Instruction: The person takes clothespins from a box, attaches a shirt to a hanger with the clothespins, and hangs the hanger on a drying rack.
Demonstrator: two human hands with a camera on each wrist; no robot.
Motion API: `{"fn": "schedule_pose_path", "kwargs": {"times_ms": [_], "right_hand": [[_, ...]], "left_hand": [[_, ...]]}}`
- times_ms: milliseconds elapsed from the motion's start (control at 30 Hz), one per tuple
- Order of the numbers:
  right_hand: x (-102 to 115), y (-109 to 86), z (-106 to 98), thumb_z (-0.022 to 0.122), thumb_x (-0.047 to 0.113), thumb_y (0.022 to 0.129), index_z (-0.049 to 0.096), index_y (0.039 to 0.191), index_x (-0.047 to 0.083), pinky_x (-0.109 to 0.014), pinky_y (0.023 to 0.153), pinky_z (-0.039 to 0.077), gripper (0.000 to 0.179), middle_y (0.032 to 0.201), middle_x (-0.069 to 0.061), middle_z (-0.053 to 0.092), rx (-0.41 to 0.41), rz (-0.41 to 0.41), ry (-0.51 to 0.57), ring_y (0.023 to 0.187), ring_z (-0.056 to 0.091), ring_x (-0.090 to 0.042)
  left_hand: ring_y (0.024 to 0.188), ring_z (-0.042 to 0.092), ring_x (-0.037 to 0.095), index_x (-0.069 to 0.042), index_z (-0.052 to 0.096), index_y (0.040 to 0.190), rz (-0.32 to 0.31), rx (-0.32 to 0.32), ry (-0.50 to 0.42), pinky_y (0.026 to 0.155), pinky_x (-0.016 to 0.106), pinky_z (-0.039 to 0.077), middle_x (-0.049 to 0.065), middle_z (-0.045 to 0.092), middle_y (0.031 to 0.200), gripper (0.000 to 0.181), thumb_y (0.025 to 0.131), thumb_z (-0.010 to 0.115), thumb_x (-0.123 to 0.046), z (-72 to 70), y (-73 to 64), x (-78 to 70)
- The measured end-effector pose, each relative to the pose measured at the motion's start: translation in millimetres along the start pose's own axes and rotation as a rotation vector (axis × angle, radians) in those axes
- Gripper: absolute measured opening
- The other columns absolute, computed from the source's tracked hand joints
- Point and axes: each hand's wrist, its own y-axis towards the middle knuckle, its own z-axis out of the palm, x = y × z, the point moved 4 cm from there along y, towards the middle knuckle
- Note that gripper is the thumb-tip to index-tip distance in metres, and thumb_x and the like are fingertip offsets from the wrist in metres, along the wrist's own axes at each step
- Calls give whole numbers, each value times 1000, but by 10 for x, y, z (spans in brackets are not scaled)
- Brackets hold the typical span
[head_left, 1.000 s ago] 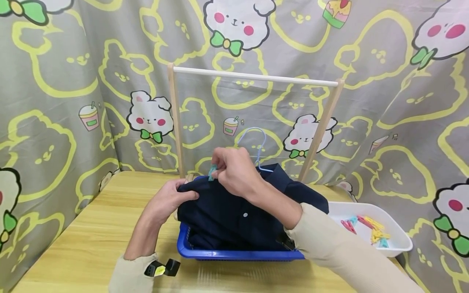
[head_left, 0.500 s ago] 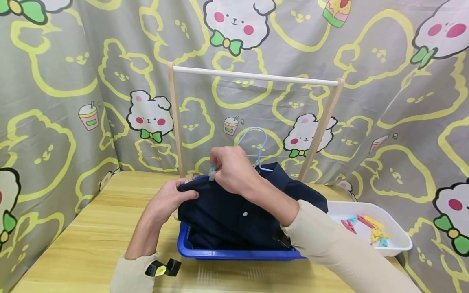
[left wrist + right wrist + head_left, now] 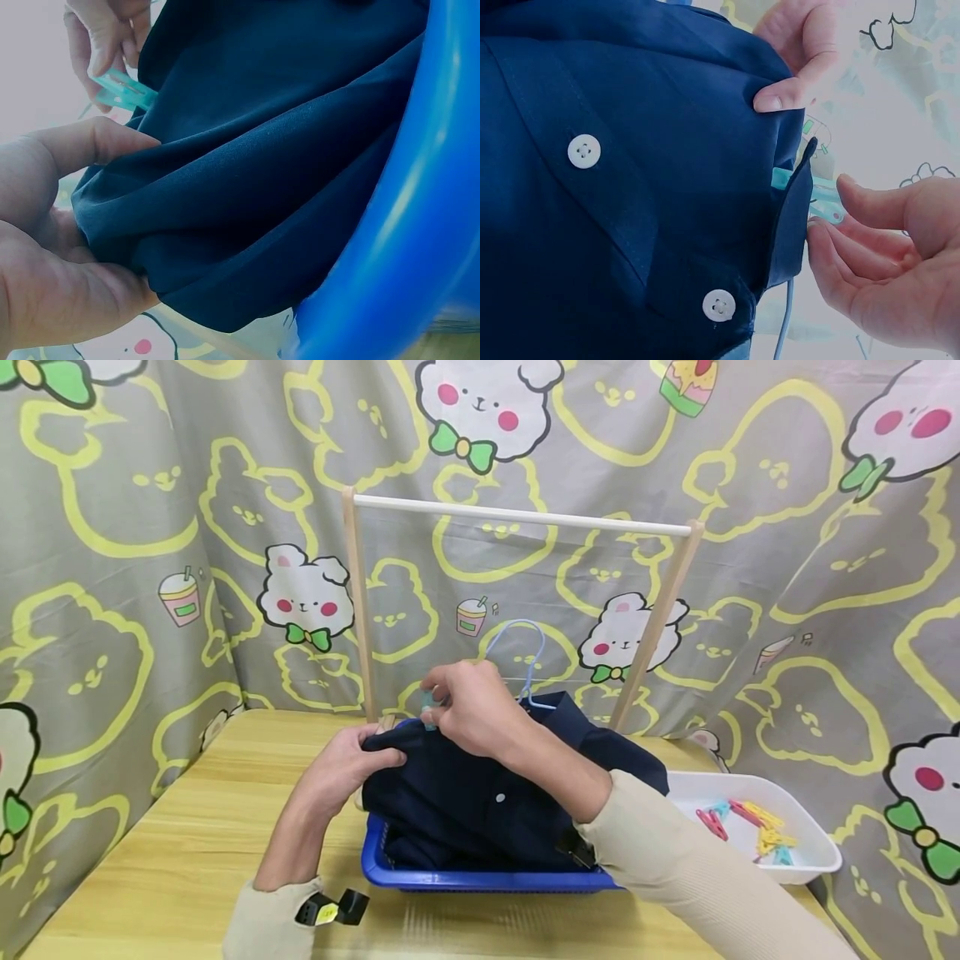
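Observation:
A dark navy shirt [image 3: 457,793] with white buttons lies bunched over the blue basket [image 3: 480,881]. A pale blue hanger [image 3: 531,664] shows its hook above the collar. At the shirt's left shoulder, my left hand [image 3: 345,768] grips the cloth between thumb and fingers, as the left wrist view shows with folds of the shirt [image 3: 247,172]. My right hand [image 3: 483,706] pinches a teal clothespin [image 3: 428,710] by its handle end. In the right wrist view the clothespin [image 3: 825,199] sits at the shirt's edge, partly behind the cloth, so its bite is partly hidden.
A drying rack with a white bar [image 3: 521,516] and wooden posts stands behind the basket. On the right a white tray [image 3: 817,835] holds several red, yellow and teal clothespins [image 3: 772,842]. Everything stands on a wooden table [image 3: 195,827] before a patterned curtain.
My right hand and the clothespin have shifted slightly left, and the clothespin's top leans a little further left. My left hand keeps its grip on the shirt in nearly the same place.

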Motion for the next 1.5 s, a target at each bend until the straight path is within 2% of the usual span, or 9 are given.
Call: {"fn": "schedule_pose_path", "kwargs": {"times_ms": [167,533,900,1300,1500], "right_hand": [[-32,-2,4,75,20,92,72,123,12,-35,82,56,32,106,-6,77,22,29,31,96,72,-20],[-64,-6,3,75,23,93,71,126,14,-32,80,57,34,99,-2,78,8,47,64,93,73,-16],[-53,-22,-55,74,23,94,72,124,14,-29,75,55,32,90,3,77,-34,33,71,84,72,-12],[-126,-91,-86,75,23,93,73,121,15,-30,74,56,30,91,1,77,-70,55,92,85,72,-13],[-167,-134,-120,76,23,92,74,120,13,-30,72,56,29,88,2,77,-106,40,90,83,73,-12]], "left_hand": [[73,55,21,-3,55,83,13,5,-5,69,32,46,0,52,75,20,88,72,-12,-6,1,-22],[76,57,22,-2,56,84,27,19,-9,71,33,48,2,53,77,18,89,71,-11,-3,6,-9],[76,55,23,-3,55,81,25,16,-6,71,33,46,2,51,77,21,90,71,-13,-34,-1,-5],[79,58,24,-2,56,83,24,6,-4,75,34,49,3,56,79,18,89,70,-10,-32,3,15],[78,57,26,-3,54,81,17,-6,11,74,35,47,4,52,78,21,89,71,-12,-38,0,17]]}}
